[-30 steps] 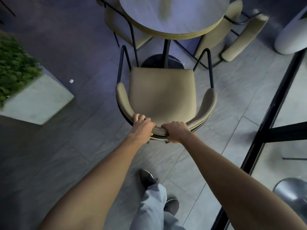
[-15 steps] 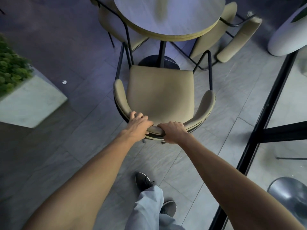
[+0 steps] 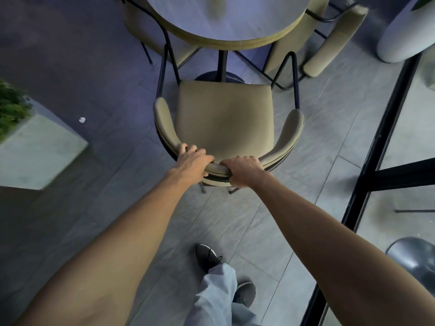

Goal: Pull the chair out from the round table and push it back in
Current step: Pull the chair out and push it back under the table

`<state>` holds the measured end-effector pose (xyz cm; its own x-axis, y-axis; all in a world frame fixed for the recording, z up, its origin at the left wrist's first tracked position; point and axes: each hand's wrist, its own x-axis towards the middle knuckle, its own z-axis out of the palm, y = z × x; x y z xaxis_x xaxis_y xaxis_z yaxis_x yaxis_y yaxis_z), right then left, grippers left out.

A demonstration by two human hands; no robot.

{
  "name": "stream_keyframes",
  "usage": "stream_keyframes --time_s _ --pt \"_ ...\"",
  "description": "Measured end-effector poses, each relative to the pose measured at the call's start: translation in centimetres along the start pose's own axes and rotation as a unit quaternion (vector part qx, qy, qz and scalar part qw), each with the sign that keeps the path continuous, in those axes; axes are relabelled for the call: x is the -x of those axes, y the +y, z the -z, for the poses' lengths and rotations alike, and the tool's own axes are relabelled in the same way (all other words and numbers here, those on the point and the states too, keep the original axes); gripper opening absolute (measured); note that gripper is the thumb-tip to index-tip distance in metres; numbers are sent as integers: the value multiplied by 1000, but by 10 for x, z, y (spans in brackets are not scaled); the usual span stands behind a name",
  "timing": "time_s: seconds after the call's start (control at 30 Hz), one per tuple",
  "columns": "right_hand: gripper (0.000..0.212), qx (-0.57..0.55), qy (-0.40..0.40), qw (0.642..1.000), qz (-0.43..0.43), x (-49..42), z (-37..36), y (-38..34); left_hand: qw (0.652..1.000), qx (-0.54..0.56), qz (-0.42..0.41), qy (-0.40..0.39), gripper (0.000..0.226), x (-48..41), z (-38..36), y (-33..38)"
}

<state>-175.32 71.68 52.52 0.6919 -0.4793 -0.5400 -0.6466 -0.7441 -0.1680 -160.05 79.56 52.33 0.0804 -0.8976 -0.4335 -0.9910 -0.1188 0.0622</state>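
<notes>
Two hands grip chair (image 3: 223, 118) backrest, left hand (image 3: 191, 162) beside right hand (image 3: 244, 170); tiled floor (image 3: 117, 208); round table (image 3: 247, 17) ahead; planter (image 3: 40, 149), perhaps concrete.

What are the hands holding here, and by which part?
Both hands grip the chair by the top of its curved backrest: the left hand left of the middle, the right hand just right of it.

The chair (image 3: 223, 118) stands on the near side of the round table (image 3: 226, 17). A second chair (image 3: 141, 27) stands far left, a third chair (image 3: 334, 38) far right. A planter (image 3: 40, 151) sits left. Near right: possibly a stool (image 3: 414, 260).
</notes>
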Motion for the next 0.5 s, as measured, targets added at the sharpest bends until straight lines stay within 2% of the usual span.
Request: stream_keyframes --time_s 0.2,0.5 --pt "41 6 1 1000 1 -15 11 6 1000 14 13 6 27 -15 7 -7" --pt "48 -2 -23 1000 6 -26 20 25 999 10 42 -27 27 -31 21 8"
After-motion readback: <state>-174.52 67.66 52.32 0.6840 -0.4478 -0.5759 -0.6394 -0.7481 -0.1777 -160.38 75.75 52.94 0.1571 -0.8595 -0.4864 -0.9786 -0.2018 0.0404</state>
